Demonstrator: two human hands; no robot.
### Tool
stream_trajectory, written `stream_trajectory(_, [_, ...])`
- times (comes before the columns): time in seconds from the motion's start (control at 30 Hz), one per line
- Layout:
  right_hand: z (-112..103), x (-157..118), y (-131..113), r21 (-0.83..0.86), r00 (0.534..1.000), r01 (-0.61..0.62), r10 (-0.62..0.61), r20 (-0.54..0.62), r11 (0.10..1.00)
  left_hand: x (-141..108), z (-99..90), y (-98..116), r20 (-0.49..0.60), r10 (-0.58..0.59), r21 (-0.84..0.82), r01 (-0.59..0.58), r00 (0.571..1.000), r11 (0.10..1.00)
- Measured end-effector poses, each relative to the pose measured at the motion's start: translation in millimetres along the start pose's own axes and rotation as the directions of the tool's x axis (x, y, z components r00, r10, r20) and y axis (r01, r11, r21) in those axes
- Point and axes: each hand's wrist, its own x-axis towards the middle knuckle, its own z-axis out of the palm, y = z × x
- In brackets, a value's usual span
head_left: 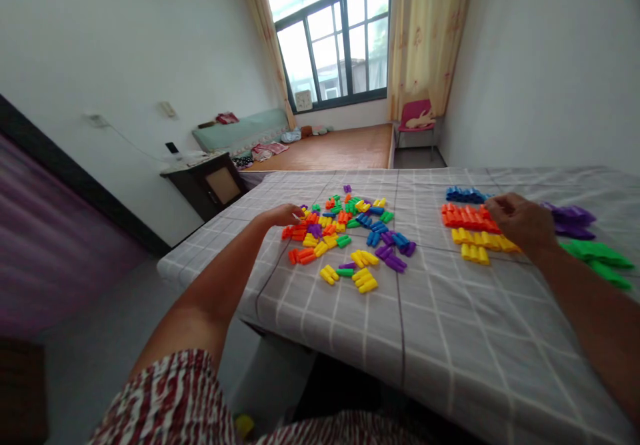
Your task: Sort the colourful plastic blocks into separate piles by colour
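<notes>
A mixed pile of small plastic pieces in orange, yellow, green, blue and purple (327,228) lies on the checked cloth. My left hand (283,215) reaches to the pile's left edge, its fingertips among the pieces; whatever they hold is too small to name. On the right, pieces lie grouped by colour: a blue row (463,195), an orange row (465,217), yellow rows (475,240), a purple group (573,220) and a green group (597,253). My right hand (513,215) is over the right ends of the blue and orange rows, fingers bent together, their contents hidden.
The grey checked cloth (430,312) covers the surface before me. Beyond it stand a wooden bed platform (345,146) with fabric items, a dark cabinet (217,188) at the left, and a red chair (416,115) near the window.
</notes>
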Motion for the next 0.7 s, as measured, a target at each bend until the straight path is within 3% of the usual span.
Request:
stream_trajectory(0.1, [6.4,-2.7,1.0,0.000,1.000,0.029,-0.029,0.004,1.000,-4.5,22.6,4.8,-0.143,0.072,0.069,-0.063,0.987,0.996])
stream_trajectory(0.2, [6.3,-3.0,-1.7,-0.004,0.999,0.033,-0.033,0.023,0.999,0.1,32.4,19.8,-0.149,0.068,0.114,-0.051,0.986,0.992])
stream_trajectory(0.4, [-7.0,4.3,1.2,0.006,0.996,-0.083,0.083,-0.045,0.997,17.8,9.9,30.6,-0.114,0.144,0.191,-0.121,0.983,0.974])
stream_trajectory(0.5, [-7.6,11.6,23.1,0.050,0.979,-0.157,0.162,-0.124,0.986,42.4,-1.8,42.4,-0.208,0.129,0.202,-0.086,0.970,0.976])
stream_trajectory(0.6, [-3.1,16.7,50.0,0.079,0.953,-0.247,0.257,-0.160,0.966,72.8,3.4,88.7,-0.302,0.218,0.144,-0.182,0.928,0.973])
stream_trajectory(0.7, [3.6,18.5,64.4,0.076,0.949,-0.302,0.307,-0.076,0.950,100.6,24.0,164.8,-0.306,0.406,0.100,-0.395,0.861,0.913])
